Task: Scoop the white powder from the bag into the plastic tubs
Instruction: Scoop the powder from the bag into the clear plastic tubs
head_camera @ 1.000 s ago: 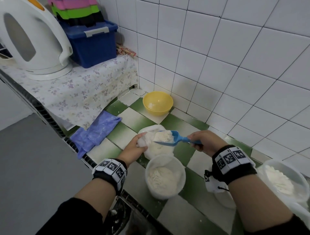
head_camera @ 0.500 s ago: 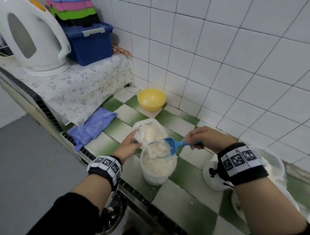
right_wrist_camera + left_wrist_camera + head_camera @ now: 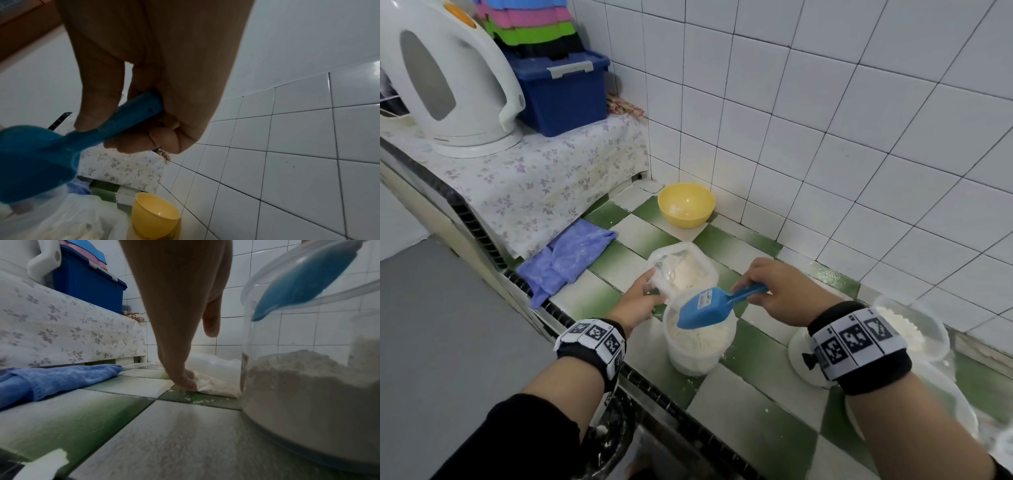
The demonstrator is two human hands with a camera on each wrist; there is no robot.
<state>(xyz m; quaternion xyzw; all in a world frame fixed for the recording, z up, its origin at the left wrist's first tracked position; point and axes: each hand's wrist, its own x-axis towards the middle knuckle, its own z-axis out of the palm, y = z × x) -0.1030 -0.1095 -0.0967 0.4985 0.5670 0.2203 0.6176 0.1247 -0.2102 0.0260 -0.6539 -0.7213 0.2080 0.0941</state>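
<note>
A clear plastic bag (image 3: 683,269) of white powder stands open on the tiled counter behind a round plastic tub (image 3: 698,342) that is well filled with powder. My left hand (image 3: 642,296) holds the bag's near side; its fingertips (image 3: 188,382) reach down to the bag's bottom corner (image 3: 216,386) beside the tub (image 3: 308,386). My right hand (image 3: 774,294) grips the handle of a blue scoop (image 3: 705,308), which is turned bottom up over the tub's mouth. The right wrist view shows the fingers (image 3: 131,142) curled round the scoop (image 3: 37,162) handle, above the bag (image 3: 72,219).
A second tub (image 3: 914,329) holding powder sits at the right behind my wrist. A yellow bowl (image 3: 686,204) stands by the tiled wall, a blue cloth (image 3: 571,257) lies left of the bag. A white kettle (image 3: 448,75) and blue box (image 3: 561,89) stand on the raised shelf.
The scoop came out of the bag full of powder, moved over the tub and tipped over, so its underside faces up. The left hand stays at the bag.
</note>
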